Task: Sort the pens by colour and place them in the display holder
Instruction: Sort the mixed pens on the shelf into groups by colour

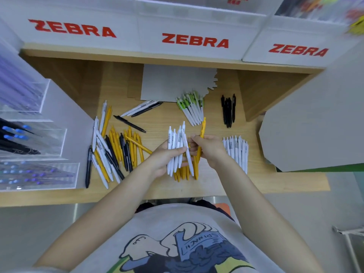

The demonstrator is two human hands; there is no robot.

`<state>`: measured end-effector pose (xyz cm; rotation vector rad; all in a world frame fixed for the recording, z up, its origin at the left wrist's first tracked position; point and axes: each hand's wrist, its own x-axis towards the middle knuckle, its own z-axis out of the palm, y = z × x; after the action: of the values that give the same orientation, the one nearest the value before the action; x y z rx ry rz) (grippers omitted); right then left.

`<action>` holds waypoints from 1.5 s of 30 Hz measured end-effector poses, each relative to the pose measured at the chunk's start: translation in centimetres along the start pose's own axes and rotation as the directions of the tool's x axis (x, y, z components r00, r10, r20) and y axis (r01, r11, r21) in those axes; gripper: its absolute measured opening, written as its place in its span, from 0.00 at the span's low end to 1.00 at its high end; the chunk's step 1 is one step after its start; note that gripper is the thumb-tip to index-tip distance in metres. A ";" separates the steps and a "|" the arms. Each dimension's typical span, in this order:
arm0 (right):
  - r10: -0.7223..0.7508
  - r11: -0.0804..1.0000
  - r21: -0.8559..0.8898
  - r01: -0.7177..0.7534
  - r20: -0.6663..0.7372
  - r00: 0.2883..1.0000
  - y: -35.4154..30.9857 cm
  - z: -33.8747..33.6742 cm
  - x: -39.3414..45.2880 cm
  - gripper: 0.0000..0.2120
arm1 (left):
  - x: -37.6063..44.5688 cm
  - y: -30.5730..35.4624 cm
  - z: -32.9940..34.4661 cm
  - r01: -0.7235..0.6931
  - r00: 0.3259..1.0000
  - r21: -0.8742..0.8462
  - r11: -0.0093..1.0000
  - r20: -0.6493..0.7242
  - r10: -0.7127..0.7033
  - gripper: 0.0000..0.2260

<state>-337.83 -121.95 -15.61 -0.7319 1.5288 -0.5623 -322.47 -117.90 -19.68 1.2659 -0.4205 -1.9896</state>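
My left hand (165,157) grips a bundle of white pens (175,142) upright over the wooden shelf. My right hand (209,147) pinches a yellow pen (202,128) right beside that bundle. Under both hands lies a row of yellow pens (182,173). Sorted groups lie around: white pens (237,150) to the right, black pens (228,110) at the back right, green-and-white pens (192,109) at the back centre. A mixed heap of yellow, white and black pens (116,152) lies to the left. The clear display holder (49,142) stands at far left with blue and black pens inside.
A grey card sheet (173,83) leans at the back of the wooden shelf (216,186). White boxes marked ZEBRA (195,41) sit on the ledge above. A grey panel (315,125) closes in the right side. A few loose white and black pens (141,109) lie near the card.
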 end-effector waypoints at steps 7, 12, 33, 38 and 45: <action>0.010 0.996 -0.092 -0.017 -0.077 0.997 1.2 -4.8 1.0 0.17 | 2.7 -1.1 3.4 0.027 0.999 0.079 0.997 -0.036 -0.024 0.08; 0.102 0.993 -0.056 -0.108 -0.105 0.989 3.6 -8.6 1.7 0.12 | 4.4 -1.6 4.9 0.062 0.996 0.090 0.994 -0.072 -0.055 0.06; -0.172 0.952 -0.275 0.137 -0.106 0.979 8.5 -2.8 4.2 0.02 | 1.7 -3.1 0.1 0.083 0.983 0.042 0.996 -0.167 -0.075 0.11; -0.040 0.999 -0.027 0.047 0.228 0.973 6.6 -4.1 1.3 0.13 | 2.0 -3.1 3.1 0.114 0.993 0.125 0.986 -0.001 -0.115 0.10; -0.022 0.976 0.218 0.000 0.098 0.995 7.1 -9.4 0.2 0.13 | 4.0 -3.4 7.4 0.183 0.963 0.270 0.945 0.145 -0.228 0.11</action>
<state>-348.04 -117.96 -20.05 -0.5903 1.3463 -0.6800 -331.38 -119.24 -20.88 1.3413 -0.6715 -2.2924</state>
